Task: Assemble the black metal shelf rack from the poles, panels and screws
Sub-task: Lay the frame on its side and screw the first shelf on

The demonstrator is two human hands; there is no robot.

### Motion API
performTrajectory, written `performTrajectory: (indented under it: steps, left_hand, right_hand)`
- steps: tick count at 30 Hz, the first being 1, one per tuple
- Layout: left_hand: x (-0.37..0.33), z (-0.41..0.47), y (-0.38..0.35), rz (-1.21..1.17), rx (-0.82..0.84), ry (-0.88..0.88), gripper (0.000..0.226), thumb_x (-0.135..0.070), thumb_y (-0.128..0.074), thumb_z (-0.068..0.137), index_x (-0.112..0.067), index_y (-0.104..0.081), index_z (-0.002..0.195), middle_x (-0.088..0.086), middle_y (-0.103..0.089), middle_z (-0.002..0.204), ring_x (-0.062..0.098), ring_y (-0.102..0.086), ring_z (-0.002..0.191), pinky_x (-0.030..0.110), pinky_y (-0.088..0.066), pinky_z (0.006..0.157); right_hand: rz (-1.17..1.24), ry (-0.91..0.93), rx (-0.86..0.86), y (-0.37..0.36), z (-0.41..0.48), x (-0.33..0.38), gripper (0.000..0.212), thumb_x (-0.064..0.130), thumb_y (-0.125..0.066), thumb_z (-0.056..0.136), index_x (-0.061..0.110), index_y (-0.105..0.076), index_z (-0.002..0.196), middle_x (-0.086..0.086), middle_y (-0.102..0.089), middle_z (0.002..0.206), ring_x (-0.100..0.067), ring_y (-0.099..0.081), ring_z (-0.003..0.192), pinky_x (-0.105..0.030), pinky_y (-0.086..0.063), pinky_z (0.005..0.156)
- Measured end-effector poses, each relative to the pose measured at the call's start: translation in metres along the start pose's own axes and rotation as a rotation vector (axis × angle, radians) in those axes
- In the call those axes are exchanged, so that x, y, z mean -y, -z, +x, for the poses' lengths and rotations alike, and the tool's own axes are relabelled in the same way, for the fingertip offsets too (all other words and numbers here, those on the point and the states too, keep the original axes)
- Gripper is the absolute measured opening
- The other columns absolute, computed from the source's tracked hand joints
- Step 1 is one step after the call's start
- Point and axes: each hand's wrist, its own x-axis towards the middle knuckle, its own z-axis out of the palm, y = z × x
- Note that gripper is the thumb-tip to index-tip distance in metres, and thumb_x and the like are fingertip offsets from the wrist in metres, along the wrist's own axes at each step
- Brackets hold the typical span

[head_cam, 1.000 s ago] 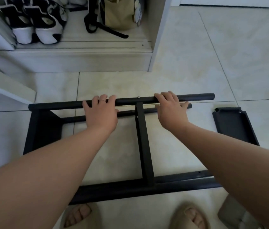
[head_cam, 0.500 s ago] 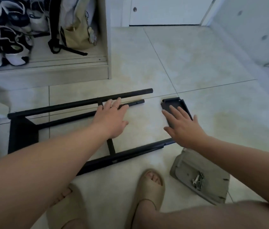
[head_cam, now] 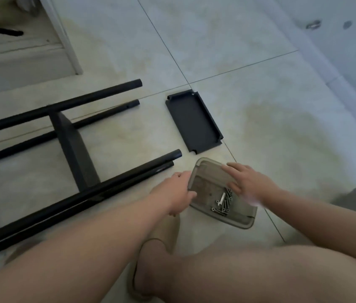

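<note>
Grip first: the left hand [head_cam: 177,193] is clamped on the left rim of the grey tray [head_cam: 208,164], while the right hand [head_cam: 248,182] lies flat-fingered over its other side (holding nothing). The screws [head_cam: 225,205] sit in the tray's near end. The half-built rack [head_cam: 72,149] lies sideways on the floor [head_cam: 271,101] to the left, with a loose black panel [head_cam: 194,121] just past the tray.

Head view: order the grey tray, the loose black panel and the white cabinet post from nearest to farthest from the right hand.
1. Grey tray, directly under the fingers of the right hand.
2. Loose black panel, on the floor just beyond the tray.
3. White cabinet post, far off at the upper left.
</note>
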Motion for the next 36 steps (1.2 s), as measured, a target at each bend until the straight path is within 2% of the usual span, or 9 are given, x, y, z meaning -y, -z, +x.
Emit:
performTrajectory:
  steps: [7, 10, 14, 20, 24, 29, 32, 34, 36]
  left_hand:
    - [0.003, 0.045, -0.031, -0.235, 0.041, 0.212, 0.055, -0.037, -0.055, 0.098, -0.019, -0.035, 0.146, 0.007, -0.056, 0.134, 0.03, -0.059, 0.112, 0.033, -0.047, 0.077]
    - [0.006, 0.051, -0.038, -0.276, 0.031, 0.221, 0.029, -0.03, -0.055, 0.099, -0.017, -0.052, 0.124, 0.005, -0.059, 0.119, 0.026, -0.059, 0.096, 0.031, -0.045, 0.071]
    - [0.008, 0.057, -0.043, -0.311, 0.006, 0.208, 0.013, -0.028, -0.057, 0.097, -0.022, -0.047, 0.101, -0.004, -0.051, 0.097, 0.021, -0.052, 0.088, 0.03, -0.039, 0.072]
    - [0.012, 0.062, -0.048, -0.353, 0.012, 0.23, 0.013, -0.032, -0.057, 0.097, -0.025, -0.047, 0.093, -0.006, -0.051, 0.086, 0.014, -0.051, 0.074, 0.03, -0.037, 0.059]
    - [0.011, 0.062, -0.049, -0.381, 0.007, 0.238, 0.02, -0.031, -0.057, 0.098, -0.028, -0.042, 0.085, -0.007, -0.052, 0.085, 0.012, -0.051, 0.071, 0.028, -0.035, 0.054]
    - [0.009, 0.059, -0.048, -0.408, 0.009, 0.239, 0.014, -0.031, -0.057, 0.098, -0.025, -0.046, 0.092, -0.006, -0.051, 0.083, 0.016, -0.05, 0.065, 0.03, -0.039, 0.056]
    - [0.007, 0.057, -0.046, -0.42, 0.011, 0.244, 0.013, -0.032, -0.058, 0.098, -0.026, -0.047, 0.096, -0.002, -0.056, 0.088, 0.015, -0.049, 0.06, 0.029, -0.039, 0.052]
    - [0.006, 0.052, -0.041, -0.433, 0.031, 0.253, 0.021, -0.034, -0.059, 0.097, -0.024, -0.049, 0.114, 0.001, -0.059, 0.11, 0.02, -0.057, 0.074, 0.032, -0.048, 0.063]
    - [0.007, 0.045, -0.033, -0.386, 0.061, 0.265, 0.043, -0.036, -0.06, 0.097, -0.023, -0.045, 0.135, 0.003, -0.054, 0.13, 0.025, -0.059, 0.102, 0.034, -0.05, 0.08]
  right_hand:
    - [0.149, -0.074, 0.053, -0.078, 0.018, -0.019, 0.049, 0.033, -0.042, 0.106, 0.028, -0.036, 0.154, 0.001, -0.047, 0.144, -0.025, -0.048, 0.131, -0.039, -0.048, 0.098]
    - [0.155, -0.115, 0.171, -0.103, 0.027, -0.018, 0.046, 0.026, -0.045, 0.103, 0.027, -0.044, 0.149, 0.0, -0.05, 0.145, -0.026, -0.052, 0.128, -0.038, -0.05, 0.094]
    - [0.062, -0.142, 0.33, -0.127, 0.04, -0.017, 0.035, 0.018, -0.047, 0.099, 0.02, -0.054, 0.133, -0.008, -0.058, 0.132, -0.032, -0.059, 0.115, -0.04, -0.052, 0.088]
    - [0.0, -0.253, 0.274, -0.141, 0.051, -0.012, 0.025, 0.011, -0.048, 0.101, 0.013, -0.053, 0.125, -0.013, -0.059, 0.121, -0.035, -0.062, 0.107, -0.039, -0.05, 0.078]
    - [0.004, -0.281, 0.213, -0.145, 0.051, -0.013, 0.04, 0.002, -0.042, 0.099, 0.017, -0.048, 0.135, -0.013, -0.061, 0.118, -0.036, -0.063, 0.105, -0.039, -0.049, 0.074]
    - [0.073, -0.281, 0.172, -0.145, 0.049, -0.014, 0.046, 0.003, -0.047, 0.096, 0.019, -0.04, 0.139, -0.012, -0.059, 0.115, -0.036, -0.062, 0.102, -0.038, -0.044, 0.069]
    - [0.214, -0.31, 0.102, -0.136, 0.049, -0.014, 0.036, 0.01, -0.054, 0.093, 0.018, -0.05, 0.128, -0.012, -0.06, 0.115, -0.038, -0.062, 0.101, -0.035, -0.043, 0.07]
    - [0.296, -0.337, 0.033, -0.125, 0.048, -0.014, 0.022, 0.012, -0.054, 0.093, 0.015, -0.06, 0.114, -0.012, -0.064, 0.11, -0.037, -0.063, 0.096, -0.034, -0.044, 0.07]
    - [0.331, -0.349, -0.019, -0.108, 0.046, -0.013, 0.012, 0.013, -0.054, 0.094, 0.014, -0.064, 0.101, -0.011, -0.068, 0.102, -0.034, -0.064, 0.09, -0.034, -0.048, 0.07]
